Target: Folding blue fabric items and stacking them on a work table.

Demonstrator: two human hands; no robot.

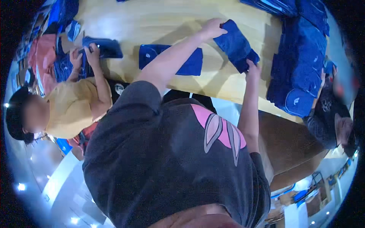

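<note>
A folded dark blue garment (236, 42) is held at a slant over the light wooden table by both my hands. My left hand (213, 29) reaches forward and grips its far left corner. At the near right end, my right hand (253, 69) has its fingers closed on the edge. Another folded dark blue garment (186, 60) with a small pale mark lies flat on the table, partly hidden by my left forearm. Whether anything lies beneath the held garment cannot be seen.
Tall stacks of folded dark blue garments (294, 64) line the table's right side. On the left, a co-worker in a yellow shirt (74, 108) handles a dark blue garment (108, 47). Another person in black (327, 114) stands at the right. A brown cardboard surface (285, 148) is near my right side.
</note>
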